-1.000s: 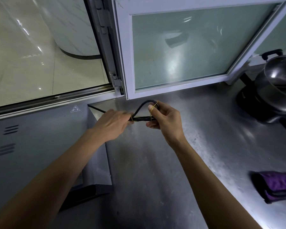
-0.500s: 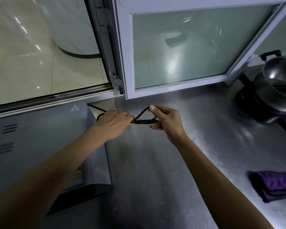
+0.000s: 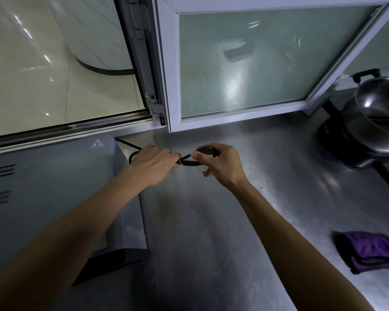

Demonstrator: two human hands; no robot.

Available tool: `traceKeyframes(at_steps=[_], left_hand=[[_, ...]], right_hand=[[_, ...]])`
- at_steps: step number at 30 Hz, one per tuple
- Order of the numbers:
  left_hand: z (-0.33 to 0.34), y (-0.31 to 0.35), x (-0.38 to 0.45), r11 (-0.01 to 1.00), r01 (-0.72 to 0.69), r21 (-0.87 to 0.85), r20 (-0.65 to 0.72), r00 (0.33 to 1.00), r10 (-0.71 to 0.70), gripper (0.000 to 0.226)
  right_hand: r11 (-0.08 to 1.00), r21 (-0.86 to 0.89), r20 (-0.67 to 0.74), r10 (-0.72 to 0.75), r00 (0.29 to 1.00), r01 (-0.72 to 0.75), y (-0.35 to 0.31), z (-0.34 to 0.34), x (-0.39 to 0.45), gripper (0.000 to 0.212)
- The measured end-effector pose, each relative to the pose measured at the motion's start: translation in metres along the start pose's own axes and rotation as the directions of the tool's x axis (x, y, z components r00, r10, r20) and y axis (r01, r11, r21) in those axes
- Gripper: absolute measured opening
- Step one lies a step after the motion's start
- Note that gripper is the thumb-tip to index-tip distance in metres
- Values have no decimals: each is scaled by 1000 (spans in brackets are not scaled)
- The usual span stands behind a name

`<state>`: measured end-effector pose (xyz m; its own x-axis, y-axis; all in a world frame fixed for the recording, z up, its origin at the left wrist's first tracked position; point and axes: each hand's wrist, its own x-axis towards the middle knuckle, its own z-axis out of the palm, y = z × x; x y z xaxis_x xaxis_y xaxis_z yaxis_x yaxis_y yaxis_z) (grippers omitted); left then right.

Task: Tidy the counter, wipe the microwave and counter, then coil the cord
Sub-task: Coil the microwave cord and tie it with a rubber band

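Above the far middle of the steel bench, your two hands meet on the black cord. Your left hand has its fingers curled over the gathered strands, so its grip is closed on the cord; the fingertips themselves are hidden behind the knuckles. Your right hand pinches the cord's right-hand loop between thumb and fingers, a narrow grip holding that loop just clear of the bench. A thin yellowish band runs from the bundle toward your right fingers; whether it circles the bundle fully you cannot tell from this angle.

Left of your left hand, another loop of the cord shows, and a single strand leads away far-left toward the back corner of the microwave. That microwave fills the left side of the bench, its grey top bearing a heat warning sticker at the far corner and vent slots on the left.

Far behind your hands stands an open white-framed window with frosted glass, swung in over the bench. At the far right sits a steel pot on a dark base. Near right, a folded purple cloth lies flat on the bench, well apart from both hands.
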<state>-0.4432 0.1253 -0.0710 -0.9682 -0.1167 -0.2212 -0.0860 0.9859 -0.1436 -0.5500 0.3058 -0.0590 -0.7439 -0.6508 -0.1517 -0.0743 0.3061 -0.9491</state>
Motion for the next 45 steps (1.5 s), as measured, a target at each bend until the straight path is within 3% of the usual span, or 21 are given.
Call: traceKeyframes(at_steps=[5,9,12,22,26,30,35,45], left_hand=[[-2,3,-5,996,36,-79,15,999,-35,13],[-8,3,-3,979,90,-182,4,996,-90,22],[-7,3,-3,960,129,-249,0,991,-134,23],[-3,4,-4,925,153,-348,-64,980,-187,28],[-4,2,-3,885,131,-446,-89,978,-190,35],[-4,4,-5,910,117,-398,-157,969,-193,47],[-7,15,-4,903,236,-359,-149,941,-305,66],[-5,12,-3,887,211,-411,-131,949,-286,60]], right_hand=[[1000,26,-43,7,999,-6,-1,4,4,19],[987,155,-159,-12,987,37,-2,14,3,27],[974,221,-171,-18,985,56,-2,18,3,32],[949,314,-161,42,986,11,7,13,4,11],[940,340,-188,54,981,13,6,11,5,15],[950,310,-199,28,980,36,3,12,6,17],[934,353,-185,20,983,48,-1,11,6,18],[933,357,-175,13,985,51,0,11,5,18]])
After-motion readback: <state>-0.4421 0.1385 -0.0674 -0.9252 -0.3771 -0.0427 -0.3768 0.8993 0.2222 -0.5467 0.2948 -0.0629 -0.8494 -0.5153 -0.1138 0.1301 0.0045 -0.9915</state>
